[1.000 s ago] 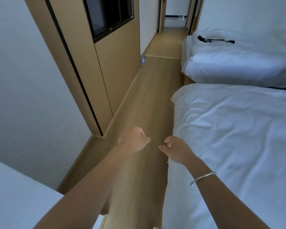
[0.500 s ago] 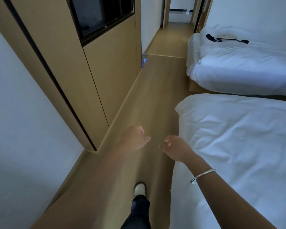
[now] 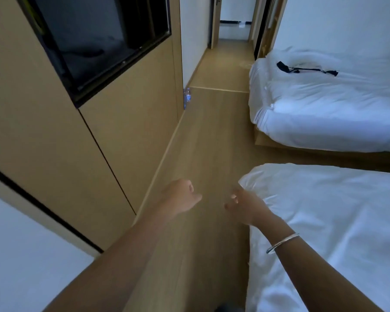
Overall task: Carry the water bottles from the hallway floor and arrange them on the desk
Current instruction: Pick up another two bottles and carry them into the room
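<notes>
1. Since the earlier frames the view has advanced down the aisle: the wall panel and near bed sit closer, the shoe seen half a second ago is gone from view, and the right hand's fingers have loosened.
2. Left hand (image 3: 181, 197) is held out in the air, fingers curled into a loose fist, holding nothing, touching nothing.
3. Right hand (image 3: 245, 204) is half open, fingers relaxed and slightly spread, empty, hovering beside the corner of the near bed (image 3: 324, 221); a silver bangle (image 3: 282, 242) circles that wrist.
4. Water bottle (image 3: 187, 97) stands upright on the floor far ahead, against the end of the wood wall panel (image 3: 126, 122); blue label, text too small to read.
5. Light wood floor (image 3: 207, 143) runs on into the hallway. A dark screen (image 3: 99, 39) is set in the panel. Far bed (image 3: 329, 109) in white linen carries a black strap (image 3: 306, 69).
</notes>
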